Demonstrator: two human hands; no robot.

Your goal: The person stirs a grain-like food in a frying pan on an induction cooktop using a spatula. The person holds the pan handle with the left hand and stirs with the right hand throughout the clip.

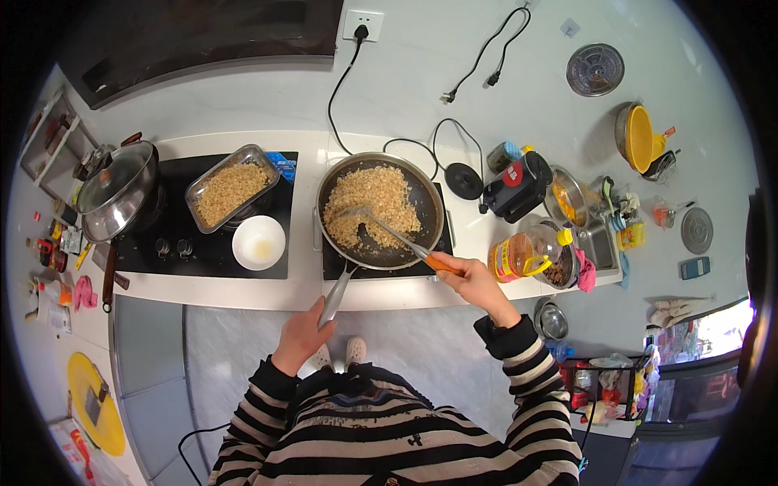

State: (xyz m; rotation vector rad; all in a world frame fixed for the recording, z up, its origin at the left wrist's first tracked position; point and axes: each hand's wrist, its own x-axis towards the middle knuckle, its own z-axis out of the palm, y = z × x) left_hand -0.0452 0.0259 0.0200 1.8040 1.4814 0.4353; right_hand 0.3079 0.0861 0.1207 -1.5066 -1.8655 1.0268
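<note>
My left hand grips the grey handle of a frying pan. The pan rests on a black cooktop and holds a broad layer of light brown, crumbly grain-like food. In my right hand is a metal spatula with an orange handle. Its blade lies within the food, left of the pan's middle, and is partly covered. Beside the pan on the left, a glass tray contains similar crumbly food. A white bowl with a little pale yellow residue stands near that tray.
A lidded wok stands far left on the larger hob. To the pan's right are a black appliance, a large oil bottle, metal bowls and a sink. A power cord hangs behind the pan.
</note>
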